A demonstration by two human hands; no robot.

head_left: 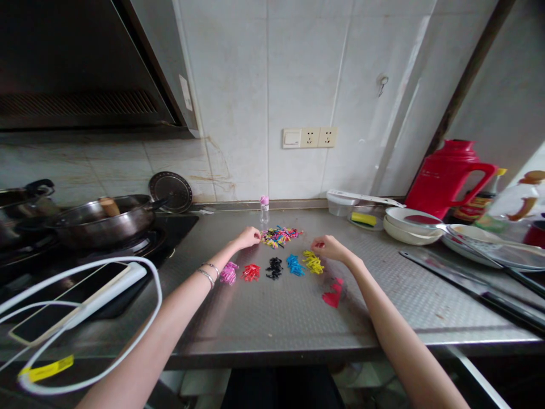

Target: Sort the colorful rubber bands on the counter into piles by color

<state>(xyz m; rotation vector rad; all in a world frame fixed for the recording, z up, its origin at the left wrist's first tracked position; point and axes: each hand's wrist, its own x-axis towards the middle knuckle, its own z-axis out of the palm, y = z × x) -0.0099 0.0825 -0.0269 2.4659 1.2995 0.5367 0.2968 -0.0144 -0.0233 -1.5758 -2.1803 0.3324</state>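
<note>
A mixed pile of small, thin coloured pieces (281, 236) lies on the metal counter; their exact kind is too small to tell. At its left edge, my left hand (250, 237) has its fingers pinched together, and whatever they hold is hidden. My right hand (328, 248) is closed just above and right of the yellow heap (313, 262), its fingertips curled in; I cannot see what is in them. In a row nearer me lie sorted heaps of the same pieces: pink (229, 273), red (251, 272), black (275, 268) and blue (295, 265).
Behind the mixed pile stands a small pink-capped bottle (264, 210). A torn red-and-clear wrapper (333, 292) lies near my right forearm. Bowls (411, 230), a long knife-like tool (443, 275) and a red thermos (447, 179) are on the right; a pan (106, 221) and white cable (158, 284) are left.
</note>
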